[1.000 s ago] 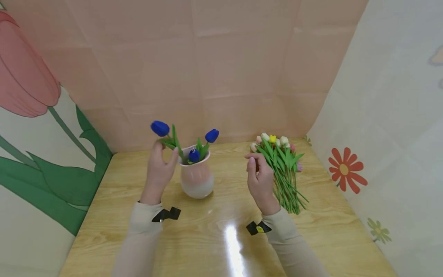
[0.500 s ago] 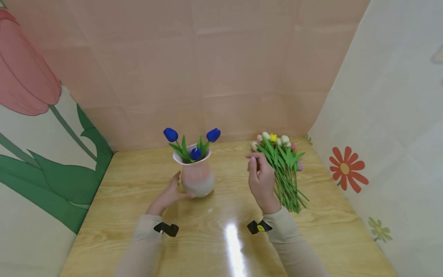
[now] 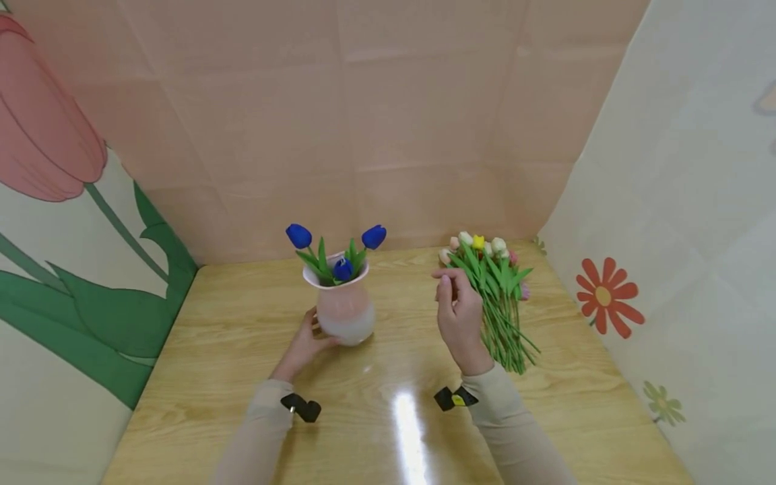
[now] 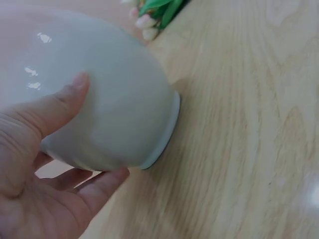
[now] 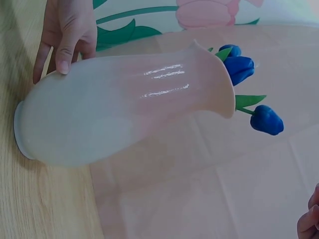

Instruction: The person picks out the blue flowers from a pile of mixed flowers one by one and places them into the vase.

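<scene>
Three blue tulips, one at the left (image 3: 299,236), one at the right (image 3: 374,236) and a low one (image 3: 343,269) in front, stand with green leaves in a pink-and-white vase (image 3: 345,316). The vase is upright on the table. My left hand (image 3: 303,347) holds its lower left side. In the left wrist view the thumb (image 4: 72,97) lies on the vase's front and the other fingers reach round beneath its bulge. My right hand (image 3: 459,323) hovers with loosely curled fingers beside the tulip bunch, holding nothing. Only its fingertips (image 5: 310,219) show in the right wrist view.
A bunch of loose tulips (image 3: 503,316), with white, pink, yellow and purple heads, lies at the right of the wooden table (image 3: 230,310). Pink cloth (image 3: 424,114) hangs behind, and flower-printed sheets flank both sides.
My left hand has let go of the left blue tulip and come down to the vase's lower side. That tulip now leans closer in over the rim. My right hand stays almost still.
</scene>
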`<act>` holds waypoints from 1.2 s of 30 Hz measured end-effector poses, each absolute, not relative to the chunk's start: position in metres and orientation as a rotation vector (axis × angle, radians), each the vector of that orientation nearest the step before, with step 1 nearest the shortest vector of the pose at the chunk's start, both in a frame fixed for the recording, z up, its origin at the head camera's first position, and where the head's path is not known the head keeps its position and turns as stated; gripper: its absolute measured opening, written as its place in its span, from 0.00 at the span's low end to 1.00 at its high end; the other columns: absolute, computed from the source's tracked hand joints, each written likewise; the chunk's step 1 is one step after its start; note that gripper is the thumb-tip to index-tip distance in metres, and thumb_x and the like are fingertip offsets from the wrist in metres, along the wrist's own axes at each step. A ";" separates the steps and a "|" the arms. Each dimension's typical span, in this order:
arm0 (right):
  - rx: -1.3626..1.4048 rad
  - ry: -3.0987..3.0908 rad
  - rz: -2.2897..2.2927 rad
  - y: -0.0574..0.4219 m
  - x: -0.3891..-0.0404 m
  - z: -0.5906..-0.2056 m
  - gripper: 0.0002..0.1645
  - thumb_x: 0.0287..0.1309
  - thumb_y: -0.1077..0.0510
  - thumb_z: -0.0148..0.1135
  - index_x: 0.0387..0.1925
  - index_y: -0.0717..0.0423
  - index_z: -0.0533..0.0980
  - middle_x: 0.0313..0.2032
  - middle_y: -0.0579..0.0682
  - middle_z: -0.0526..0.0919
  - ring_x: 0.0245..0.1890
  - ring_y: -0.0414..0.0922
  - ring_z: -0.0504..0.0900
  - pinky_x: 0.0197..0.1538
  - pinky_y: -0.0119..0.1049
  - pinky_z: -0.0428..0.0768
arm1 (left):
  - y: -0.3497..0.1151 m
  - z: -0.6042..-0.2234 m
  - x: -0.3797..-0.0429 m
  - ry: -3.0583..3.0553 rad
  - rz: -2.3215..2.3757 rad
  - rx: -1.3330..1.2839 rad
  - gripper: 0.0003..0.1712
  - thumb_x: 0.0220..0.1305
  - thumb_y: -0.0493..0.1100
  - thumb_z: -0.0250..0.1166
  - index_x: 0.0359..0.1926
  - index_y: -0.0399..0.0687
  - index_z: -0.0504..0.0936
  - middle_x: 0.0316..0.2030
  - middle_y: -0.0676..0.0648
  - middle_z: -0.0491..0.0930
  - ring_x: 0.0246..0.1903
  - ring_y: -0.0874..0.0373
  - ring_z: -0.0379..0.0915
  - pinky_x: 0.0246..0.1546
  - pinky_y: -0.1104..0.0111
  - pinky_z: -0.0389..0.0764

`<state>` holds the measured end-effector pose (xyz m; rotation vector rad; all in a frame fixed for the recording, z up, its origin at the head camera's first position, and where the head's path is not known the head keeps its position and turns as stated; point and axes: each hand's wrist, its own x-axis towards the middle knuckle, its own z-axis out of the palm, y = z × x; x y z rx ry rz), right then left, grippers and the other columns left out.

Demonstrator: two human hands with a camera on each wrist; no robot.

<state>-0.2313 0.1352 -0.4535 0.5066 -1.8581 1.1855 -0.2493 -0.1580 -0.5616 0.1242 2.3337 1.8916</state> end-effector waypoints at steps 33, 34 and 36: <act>0.433 -1.883 1.167 0.149 -0.224 -0.453 0.10 0.64 0.67 0.47 0.38 0.58 0.76 0.16 0.47 0.71 0.13 0.34 0.63 0.17 0.27 0.62 | -0.095 -0.583 -0.327 2.403 1.942 0.087 0.51 0.47 0.35 0.72 0.68 0.40 0.52 0.60 0.33 0.62 0.56 0.38 0.64 0.54 0.55 0.68; 0.427 -1.886 1.168 0.149 -0.224 -0.453 0.10 0.64 0.67 0.47 0.38 0.58 0.76 0.16 0.47 0.72 0.13 0.34 0.63 0.17 0.27 0.62 | -0.094 -0.583 -0.329 2.400 1.943 0.090 0.51 0.47 0.35 0.72 0.68 0.40 0.51 0.60 0.33 0.62 0.56 0.38 0.64 0.54 0.55 0.68; 0.416 -1.891 1.166 0.150 -0.224 -0.454 0.10 0.64 0.67 0.47 0.38 0.59 0.76 0.17 0.47 0.72 0.13 0.35 0.63 0.17 0.27 0.62 | -0.093 -0.582 -0.331 2.393 1.945 0.083 0.51 0.47 0.35 0.72 0.68 0.41 0.51 0.60 0.33 0.62 0.56 0.39 0.64 0.54 0.56 0.68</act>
